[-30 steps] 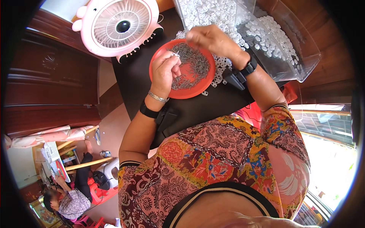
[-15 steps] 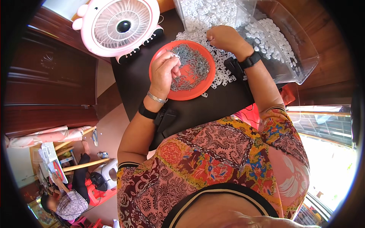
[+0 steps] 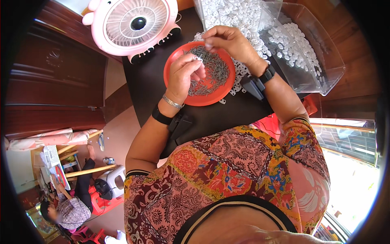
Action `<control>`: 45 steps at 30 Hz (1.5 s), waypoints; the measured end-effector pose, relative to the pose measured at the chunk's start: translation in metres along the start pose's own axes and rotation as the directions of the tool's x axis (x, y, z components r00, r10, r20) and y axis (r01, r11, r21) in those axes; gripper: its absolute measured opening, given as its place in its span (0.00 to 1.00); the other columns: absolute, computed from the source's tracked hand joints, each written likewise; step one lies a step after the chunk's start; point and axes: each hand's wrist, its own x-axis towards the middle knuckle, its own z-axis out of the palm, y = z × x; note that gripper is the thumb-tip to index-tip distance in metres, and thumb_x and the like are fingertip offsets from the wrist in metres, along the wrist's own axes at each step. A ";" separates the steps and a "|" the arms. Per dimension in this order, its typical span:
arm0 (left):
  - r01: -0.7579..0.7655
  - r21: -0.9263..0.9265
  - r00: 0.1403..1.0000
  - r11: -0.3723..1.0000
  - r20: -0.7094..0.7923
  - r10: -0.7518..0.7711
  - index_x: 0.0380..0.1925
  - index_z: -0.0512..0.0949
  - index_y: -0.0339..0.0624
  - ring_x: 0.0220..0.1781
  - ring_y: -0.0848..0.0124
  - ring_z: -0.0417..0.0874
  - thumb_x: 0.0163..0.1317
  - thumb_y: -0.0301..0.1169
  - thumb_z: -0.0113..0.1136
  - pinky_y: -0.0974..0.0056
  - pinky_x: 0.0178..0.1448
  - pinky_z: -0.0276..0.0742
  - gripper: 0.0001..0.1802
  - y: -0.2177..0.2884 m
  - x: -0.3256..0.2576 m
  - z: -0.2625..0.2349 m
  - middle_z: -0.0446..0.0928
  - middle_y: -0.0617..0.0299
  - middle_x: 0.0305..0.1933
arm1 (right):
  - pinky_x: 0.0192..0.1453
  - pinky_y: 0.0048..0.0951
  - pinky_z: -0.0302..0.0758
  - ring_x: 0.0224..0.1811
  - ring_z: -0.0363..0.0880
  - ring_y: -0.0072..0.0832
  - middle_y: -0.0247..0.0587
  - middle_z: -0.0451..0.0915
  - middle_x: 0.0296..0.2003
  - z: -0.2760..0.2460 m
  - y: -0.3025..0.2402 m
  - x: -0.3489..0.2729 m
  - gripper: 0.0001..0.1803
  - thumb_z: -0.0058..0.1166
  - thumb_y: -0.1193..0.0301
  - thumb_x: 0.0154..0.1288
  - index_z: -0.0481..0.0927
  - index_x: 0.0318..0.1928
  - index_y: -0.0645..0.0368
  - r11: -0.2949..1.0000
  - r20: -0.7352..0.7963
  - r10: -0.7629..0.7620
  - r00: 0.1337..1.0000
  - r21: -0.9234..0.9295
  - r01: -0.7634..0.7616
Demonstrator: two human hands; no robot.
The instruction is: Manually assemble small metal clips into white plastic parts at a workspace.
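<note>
My left hand (image 3: 181, 80) is closed in a pinch over the left part of a round red plate (image 3: 167, 67). A small white plastic piece (image 3: 198, 59) shows at its fingertips. Many small grey screw-like pins (image 3: 218, 70) lie spread over the plate. My right hand (image 3: 235, 45) hovers above the plate's far rim, thumb and forefinger brought together; whatever is between them is too small to make out. Loose white plastic pieces (image 3: 240, 72) are scattered on the black table beside and behind the plate, partly under my right hand and wrist.
At the back right stands a clear plastic bin (image 3: 325, 87) with heaps of white pieces. A pink animal-shaped fan (image 3: 138, 23) is at the back left on the black table (image 3: 142, 87). At the lower left, another person (image 3: 75, 213) sits by a small table.
My right hand has come left, from the white pieces beside the bin to above the plate's far rim. The left hand keeps its pinch on the white piece.
</note>
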 end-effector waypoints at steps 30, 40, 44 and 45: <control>-0.119 -0.258 0.991 0.959 -0.089 0.099 0.26 0.73 0.34 0.31 0.67 0.79 0.60 0.31 0.47 0.68 0.36 0.73 0.11 -0.001 0.001 -0.004 0.78 0.51 0.32 | 0.32 0.16 0.73 0.30 0.77 0.15 0.31 0.80 0.27 0.010 -0.006 -0.006 0.07 0.58 0.71 0.61 0.79 0.35 0.62 0.991 0.150 0.126 0.981 -0.068 -0.117; -0.001 -0.067 0.988 0.998 -0.154 -0.010 0.27 0.77 0.37 0.22 0.77 0.75 0.60 0.31 0.52 0.74 0.27 0.68 0.10 -0.004 0.000 0.000 0.76 0.63 0.24 | 0.30 0.16 0.74 0.30 0.81 0.18 0.35 0.83 0.31 0.013 -0.007 -0.006 0.08 0.57 0.71 0.62 0.79 0.40 0.60 0.970 0.074 0.198 0.977 0.126 -0.206; 0.017 -0.025 0.986 1.000 -0.163 -0.021 0.26 0.77 0.37 0.21 0.78 0.74 0.60 0.31 0.52 0.75 0.25 0.66 0.10 -0.003 -0.001 0.002 0.75 0.64 0.23 | 0.31 0.15 0.74 0.30 0.81 0.17 0.34 0.82 0.31 0.014 -0.009 -0.008 0.08 0.56 0.71 0.62 0.79 0.40 0.61 0.973 0.076 0.196 0.978 0.110 -0.204; 0.024 -0.021 0.986 0.999 -0.166 -0.028 0.26 0.76 0.37 0.21 0.78 0.73 0.60 0.31 0.52 0.75 0.25 0.65 0.10 -0.004 -0.001 0.002 0.75 0.64 0.22 | 0.31 0.16 0.74 0.30 0.80 0.17 0.34 0.82 0.31 0.015 -0.010 -0.008 0.08 0.56 0.71 0.62 0.79 0.40 0.61 0.976 0.074 0.185 0.980 0.100 -0.192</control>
